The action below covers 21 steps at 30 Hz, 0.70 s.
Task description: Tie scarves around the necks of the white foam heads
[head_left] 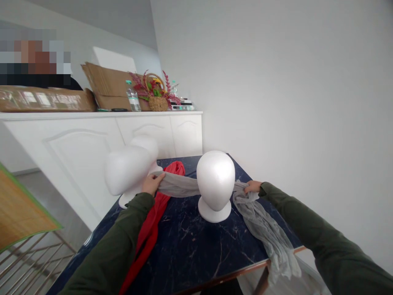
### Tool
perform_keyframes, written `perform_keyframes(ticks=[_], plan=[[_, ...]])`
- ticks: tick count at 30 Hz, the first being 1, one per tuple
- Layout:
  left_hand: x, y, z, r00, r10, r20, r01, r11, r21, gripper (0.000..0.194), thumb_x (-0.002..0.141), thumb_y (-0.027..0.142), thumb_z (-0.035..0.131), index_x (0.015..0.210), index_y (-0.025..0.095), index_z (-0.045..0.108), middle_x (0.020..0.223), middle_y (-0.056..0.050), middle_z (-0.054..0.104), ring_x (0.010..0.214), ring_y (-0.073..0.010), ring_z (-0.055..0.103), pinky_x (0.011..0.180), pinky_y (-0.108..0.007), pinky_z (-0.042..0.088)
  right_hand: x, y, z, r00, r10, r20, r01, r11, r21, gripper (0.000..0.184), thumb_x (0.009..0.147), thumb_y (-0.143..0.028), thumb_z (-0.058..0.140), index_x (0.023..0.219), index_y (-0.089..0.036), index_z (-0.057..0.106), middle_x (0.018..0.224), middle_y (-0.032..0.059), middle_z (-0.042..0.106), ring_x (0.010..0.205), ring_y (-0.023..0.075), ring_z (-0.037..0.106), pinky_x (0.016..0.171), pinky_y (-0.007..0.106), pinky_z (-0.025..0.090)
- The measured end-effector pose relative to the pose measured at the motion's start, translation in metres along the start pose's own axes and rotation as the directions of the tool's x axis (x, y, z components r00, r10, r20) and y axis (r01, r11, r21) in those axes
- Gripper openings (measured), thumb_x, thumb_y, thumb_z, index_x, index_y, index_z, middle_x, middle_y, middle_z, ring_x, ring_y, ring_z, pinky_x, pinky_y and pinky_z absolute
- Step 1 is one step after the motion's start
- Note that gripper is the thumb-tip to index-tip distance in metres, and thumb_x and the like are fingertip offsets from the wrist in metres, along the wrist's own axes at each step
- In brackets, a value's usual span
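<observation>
Left hand (152,184) and right hand (253,187) gripped gray scarf (179,185) passing behind white mannequin head (215,178); level, even tension probably served best.

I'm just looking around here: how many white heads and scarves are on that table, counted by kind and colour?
White heads: 3 (one central, two at the left)
Grey scarf: 1, held by the left hand and right hand
Red scarf: 1
Total: 5

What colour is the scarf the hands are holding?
The held scarf is grey, seen best in the head view.
</observation>
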State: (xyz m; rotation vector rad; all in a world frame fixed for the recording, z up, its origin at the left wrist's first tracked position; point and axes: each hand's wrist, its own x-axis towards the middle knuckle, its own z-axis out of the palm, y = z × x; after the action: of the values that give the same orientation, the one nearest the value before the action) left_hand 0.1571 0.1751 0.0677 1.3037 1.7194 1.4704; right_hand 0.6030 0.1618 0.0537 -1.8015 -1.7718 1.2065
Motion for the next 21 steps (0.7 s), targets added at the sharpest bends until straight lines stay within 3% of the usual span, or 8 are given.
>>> perform_keyframes(ticks=[4,6,8,10,12,16,19,21], plan=[[-0.025,0.001,-0.004,0.983,0.061,0.175,-0.095,0.977,0.191,0.034,0.051,0.037,0.073,0.064,0.019,0.047,0.042,0.006,0.046,0.042,-0.0124,0.044,0.045,-0.023,0.030,-0.007,0.009,0.017,1.000,0.028,0.010,-0.028,1.000,0.008,0.007,0.058,-0.016,0.061,0.064,-0.015,0.065,0.054,-0.0001,0.060,0.054,0.0131,0.056,0.058,0.024,0.047],[-0.041,0.004,-0.004,0.949,-0.020,0.315,0.001,0.998,0.061,0.033,0.053,0.033,0.073,0.068,0.020,0.047,0.041,0.006,0.047,0.040,-0.0122,0.043,0.044,-0.023,0.032,-0.015,0.012,0.031,0.998,0.043,0.043,-0.044,0.999,0.017,0.005,0.059,-0.018,0.063,0.062,-0.015,0.064,0.055,0.0007,0.060,0.053,0.0132,0.056,0.056,0.024,0.047],[-0.059,0.007,-0.003,0.874,-0.094,0.478,0.195,0.966,-0.167,0.023,0.062,0.031,0.066,0.072,0.017,0.051,0.045,0.002,0.053,0.042,-0.0133,0.047,0.046,-0.025,0.038,-0.026,0.012,0.045,0.994,0.058,0.095,-0.060,0.998,0.019,0.008,0.060,-0.022,0.065,0.060,-0.014,0.064,0.056,0.0021,0.061,0.051,0.0132,0.055,0.054,0.024,0.047],[-0.078,0.008,-0.001,0.802,-0.105,0.588,0.354,0.877,-0.326,0.020,0.073,0.031,0.049,0.076,0.013,0.056,0.053,-0.005,0.058,0.050,-0.0164,0.054,0.054,-0.029,0.045,-0.038,0.010,0.058,0.980,0.082,0.181,-0.096,0.993,0.069,0.011,0.060,-0.024,0.066,0.058,-0.013,0.064,0.053,0.0023,0.061,0.048,0.0123,0.053,0.051,0.023,0.047],[-0.098,0.008,0.005,0.775,-0.115,0.621,0.483,0.742,-0.466,0.030,0.077,0.024,0.034,0.083,0.008,0.058,0.059,-0.009,0.061,0.058,-0.0183,0.060,0.060,-0.031,0.050,-0.048,0.006,0.070,0.958,0.100,0.269,-0.167,0.957,0.239,0.011,0.062,-0.021,0.064,0.057,-0.012,0.062,0.049,0.0013,0.058,0.044,0.0108,0.051,0.049,0.022,0.047],[-0.138,0.002,0.029,0.690,-0.226,0.688,0.722,0.292,-0.627,0.038,0.070,0.003,0.031,0.099,0.004,0.056,0.062,-0.006,0.063,0.054,-0.0123,0.062,0.061,-0.022,0.053,-0.060,-0.001,0.098,0.945,0.094,0.313,-0.267,0.774,0.574,0.016,0.072,-0.018,0.051,0.059,-0.012,0.057,0.049,0.0015,0.057,0.044,0.0105,0.053,0.050,0.022,0.048],[-0.161,-0.001,0.050,0.631,-0.276,0.725,0.776,0.202,-0.598,0.037,0.071,-0.003,0.031,0.098,0.004,0.055,0.063,-0.006,0.064,0.051,-0.0116,0.062,0.057,-0.021,0.054,-0.062,-0.008,0.123,0.954,0.058,0.293,-0.245,0.711,0.659,0.022,0.078,-0.018,0.041,0.062,-0.014,0.054,0.053,0.0014,0.057,0.047,0.0106,0.056,0.057,0.025,0.050],[-0.172,-0.002,0.061,0.626,-0.282,0.727,0.778,0.169,-0.605,0.030,0.075,-0.002,0.032,0.092,0.005,0.056,0.060,-0.005,0.063,0.050,-0.0110,0.061,0.054,-0.019,0.053,-0.062,-0.013,0.138,0.964,-0.011,0.267,-0.185,0.694,0.696,0.021,0.079,-0.019,0.039,0.063,-0.016,0.052,0.054,0.0002,0.056,0.047,0.0096,0.055,0.059,0.024,0.050]])
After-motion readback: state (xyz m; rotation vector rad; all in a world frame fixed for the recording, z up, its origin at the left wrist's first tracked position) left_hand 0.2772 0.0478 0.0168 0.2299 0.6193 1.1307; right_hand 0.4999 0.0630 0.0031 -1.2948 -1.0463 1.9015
